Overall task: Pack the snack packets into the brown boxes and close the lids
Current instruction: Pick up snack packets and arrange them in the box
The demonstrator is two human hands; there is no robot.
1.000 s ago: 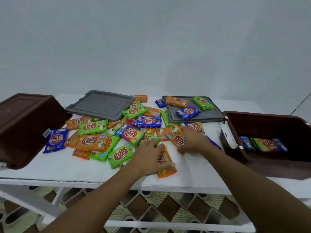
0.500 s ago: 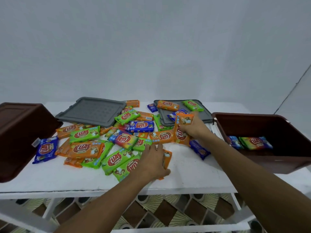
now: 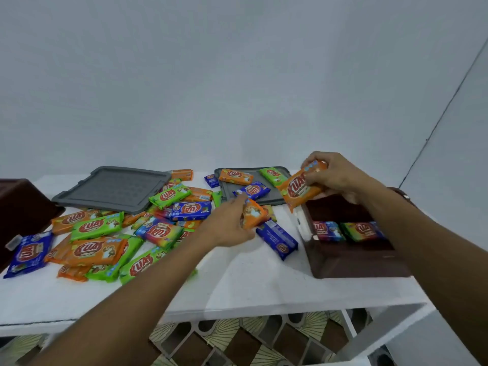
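Brown box (image 3: 356,262) on rt holds two rainbow pkts (image 3: 327,229).

Forearms (image 3: 148,294) enter from below; the left hand (image 3: 228,228), centre, pinches a small orange packet (image 3: 254,213), the right hand (image 3: 336,175), upper right, grips a large orange packet (image 3: 298,190).

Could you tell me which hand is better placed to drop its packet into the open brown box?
The right hand: it grips an orange packet at the brown box's far edge, while the left hand holds its small packet over the table.
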